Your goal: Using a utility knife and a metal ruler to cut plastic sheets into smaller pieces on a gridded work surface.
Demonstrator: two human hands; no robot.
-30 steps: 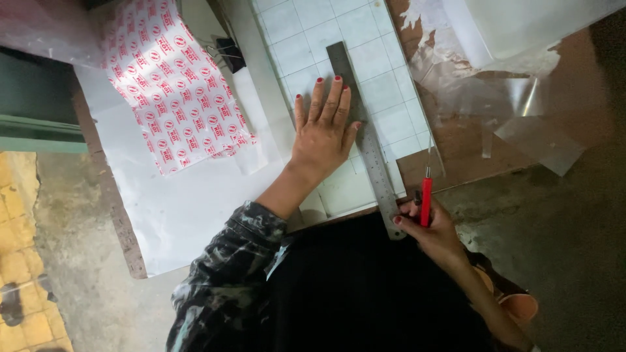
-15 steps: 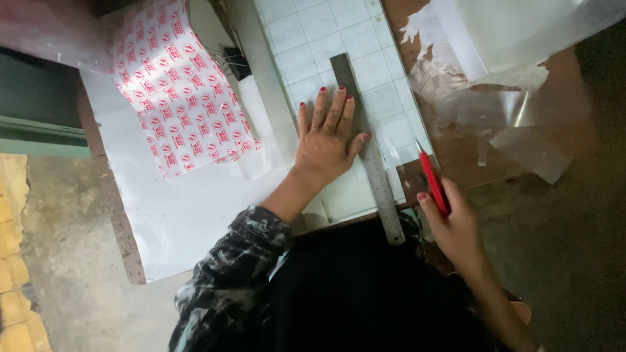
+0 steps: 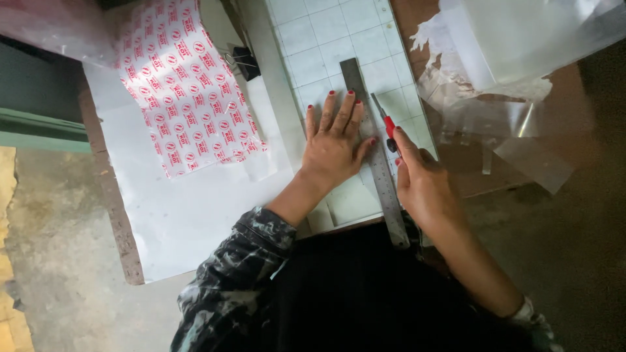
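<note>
Centre frame, the left hand (image 3: 334, 146) lies flat, fingers spread, pinning the steel ruler (image 3: 377, 151) to the gridded cutting mat (image 3: 313, 45) so it cannot slip, while the right hand (image 3: 420, 182) closes round a red-handled knife (image 3: 386, 122), blade against the ruler's right edge.

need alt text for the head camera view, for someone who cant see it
A left hand presses a metal ruler flat on a gridded cutting mat, while the right hand holds a red craft knife beside the ruler's edge. Red-printed sheet lies to the left.
</note>
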